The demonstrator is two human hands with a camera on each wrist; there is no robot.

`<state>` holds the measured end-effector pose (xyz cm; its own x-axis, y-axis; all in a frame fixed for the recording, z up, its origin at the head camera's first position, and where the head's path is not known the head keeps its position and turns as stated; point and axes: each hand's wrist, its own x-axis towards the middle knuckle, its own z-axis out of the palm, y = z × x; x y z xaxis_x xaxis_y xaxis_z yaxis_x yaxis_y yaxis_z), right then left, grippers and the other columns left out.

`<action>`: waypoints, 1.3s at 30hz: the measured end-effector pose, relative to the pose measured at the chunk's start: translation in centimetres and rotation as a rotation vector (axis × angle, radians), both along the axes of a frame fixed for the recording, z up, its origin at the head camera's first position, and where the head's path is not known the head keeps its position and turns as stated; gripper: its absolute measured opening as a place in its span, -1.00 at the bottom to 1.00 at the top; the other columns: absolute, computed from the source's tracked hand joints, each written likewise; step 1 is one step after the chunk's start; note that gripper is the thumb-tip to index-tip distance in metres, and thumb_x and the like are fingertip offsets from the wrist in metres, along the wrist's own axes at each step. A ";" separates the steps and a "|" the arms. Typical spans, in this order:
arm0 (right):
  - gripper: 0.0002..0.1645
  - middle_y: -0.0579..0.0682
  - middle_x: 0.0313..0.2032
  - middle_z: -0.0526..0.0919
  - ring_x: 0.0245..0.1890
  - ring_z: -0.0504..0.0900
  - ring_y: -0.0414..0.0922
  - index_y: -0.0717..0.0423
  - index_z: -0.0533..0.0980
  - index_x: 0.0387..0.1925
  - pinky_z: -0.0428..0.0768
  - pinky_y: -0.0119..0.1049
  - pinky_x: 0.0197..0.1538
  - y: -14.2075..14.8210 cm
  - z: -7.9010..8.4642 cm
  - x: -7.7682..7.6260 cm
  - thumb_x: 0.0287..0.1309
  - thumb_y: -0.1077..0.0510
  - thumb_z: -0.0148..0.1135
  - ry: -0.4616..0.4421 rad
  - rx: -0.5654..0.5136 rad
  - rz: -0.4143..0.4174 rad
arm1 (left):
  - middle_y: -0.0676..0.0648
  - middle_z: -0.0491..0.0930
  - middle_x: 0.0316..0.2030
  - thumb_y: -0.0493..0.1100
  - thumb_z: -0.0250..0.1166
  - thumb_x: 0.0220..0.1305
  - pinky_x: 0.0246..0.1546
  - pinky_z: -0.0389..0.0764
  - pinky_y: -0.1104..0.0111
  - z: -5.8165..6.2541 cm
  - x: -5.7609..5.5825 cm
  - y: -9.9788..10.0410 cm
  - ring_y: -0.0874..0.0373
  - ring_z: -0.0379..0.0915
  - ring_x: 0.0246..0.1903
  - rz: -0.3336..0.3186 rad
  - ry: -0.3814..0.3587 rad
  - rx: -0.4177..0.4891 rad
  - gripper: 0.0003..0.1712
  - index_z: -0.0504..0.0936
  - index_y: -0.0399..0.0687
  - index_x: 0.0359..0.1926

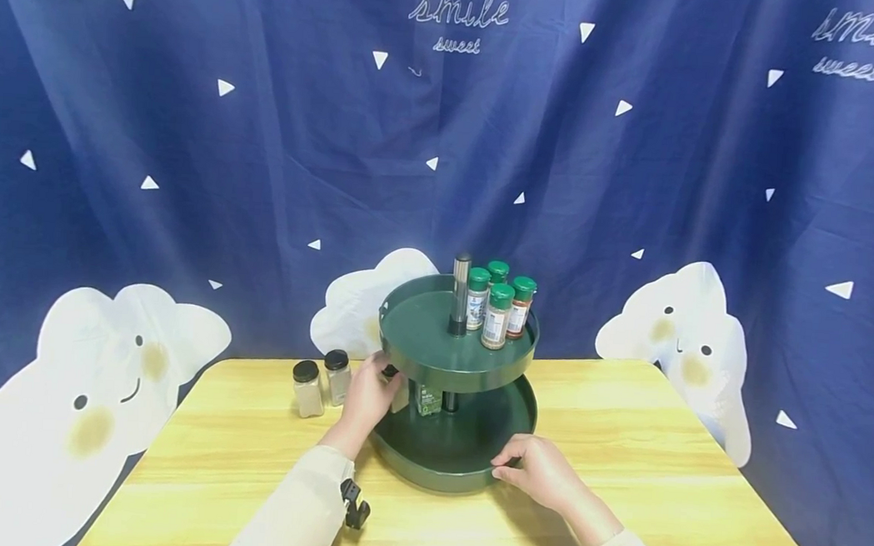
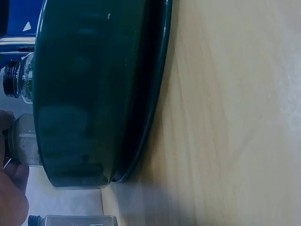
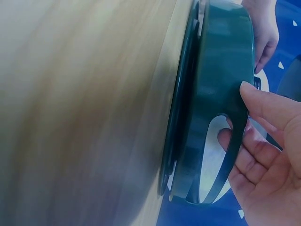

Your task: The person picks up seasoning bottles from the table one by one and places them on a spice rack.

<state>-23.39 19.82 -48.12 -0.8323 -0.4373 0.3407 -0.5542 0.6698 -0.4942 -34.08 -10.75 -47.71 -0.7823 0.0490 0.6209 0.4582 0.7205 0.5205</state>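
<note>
A dark green two-tier turntable rack [image 1: 435, 479] stands on the table. At the left side of its lower tray, my left hand [image 1: 367, 392] grips a black-capped spice jar [image 2: 27, 141] by its cap end; the fingers partly hide this jar in the head view. Beside it in the same tray is a jar with a green label [image 1: 428, 399]. My right hand [image 1: 541, 471] pinches the lower tray's front right rim. In the right wrist view its thumb rests at the top edge and its fingers [image 3: 251, 157] are by the handle cutout.
Two black-capped jars, one nearer [image 1: 308, 389] and one behind [image 1: 337, 376], stand on the table left of the rack. Several green-capped spice bottles [image 1: 497, 317] stand on the upper tray, right of the centre post [image 1: 460, 291]. A blue curtain [image 1: 278, 171] hangs behind the table.
</note>
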 end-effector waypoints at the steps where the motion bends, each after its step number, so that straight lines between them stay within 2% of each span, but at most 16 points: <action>1: -0.94 -0.32 -0.39 0.66 -0.30 0.65 -0.24 -0.06 0.75 -0.40 0.68 -0.26 -0.17 0.0 0.0 0.0 0.03 0.14 0.53 -0.001 0.000 0.000 | -0.26 0.66 -0.11 -0.28 0.43 0.16 -0.11 0.68 0.00 0.1 0.0 0.0 -0.19 0.64 -0.17 -0.003 0.007 -0.002 -0.80 0.67 -0.31 -0.22; 5: -0.94 -0.31 -0.38 0.66 -0.30 0.65 -0.24 -0.06 0.75 -0.40 0.68 -0.27 -0.17 0.0 0.0 0.1 0.04 0.13 0.53 -0.004 -0.003 0.001 | -0.24 0.67 -0.17 -0.28 0.43 0.15 -0.15 0.69 0.02 0.2 0.0 0.0 -0.16 0.64 -0.20 -0.008 0.024 -0.013 -0.86 0.68 -0.28 -0.29; 10: -0.94 -0.30 -0.38 0.66 -0.30 0.65 -0.24 -0.06 0.75 -0.40 0.68 -0.27 -0.18 0.0 0.0 0.1 0.03 0.13 0.53 -0.006 -0.008 0.007 | -0.26 0.67 -0.07 -0.29 0.43 0.16 -0.09 0.69 0.00 0.2 0.1 -0.1 -0.20 0.64 -0.14 -0.010 0.012 -0.013 -0.82 0.73 -0.29 -0.21; 20: -0.93 -0.30 -0.38 0.67 -0.30 0.65 -0.25 -0.06 0.75 -0.40 0.68 -0.27 -0.17 0.1 -0.1 0.0 0.03 0.15 0.53 -0.006 -0.018 0.006 | -0.26 0.66 0.01 -0.26 0.45 0.17 -0.03 0.68 0.02 0.2 0.3 -0.1 -0.18 0.65 -0.13 -0.022 -0.021 -0.001 -0.75 0.73 -0.25 -0.12; 28: -0.93 -0.29 -0.38 0.66 -0.30 0.64 -0.25 -0.04 0.75 -0.40 0.68 -0.27 -0.19 0.1 0.0 0.0 0.03 0.15 0.53 -0.003 -0.021 0.014 | -0.25 0.63 0.08 -0.23 0.45 0.19 -0.07 0.71 0.05 0.4 0.5 -0.2 -0.16 0.67 -0.15 -0.027 -0.040 0.016 -0.72 0.73 -0.27 -0.09; 39: -0.93 -0.29 -0.38 0.66 -0.31 0.64 -0.25 -0.06 0.75 -0.41 0.67 -0.28 -0.20 0.1 0.0 0.0 0.03 0.14 0.53 -0.012 -0.018 0.011 | -0.24 0.61 0.13 -0.19 0.47 0.20 -0.01 0.67 0.00 0.5 0.9 -0.6 -0.18 0.63 -0.04 -0.037 -0.040 0.023 -0.69 0.74 -0.20 -0.04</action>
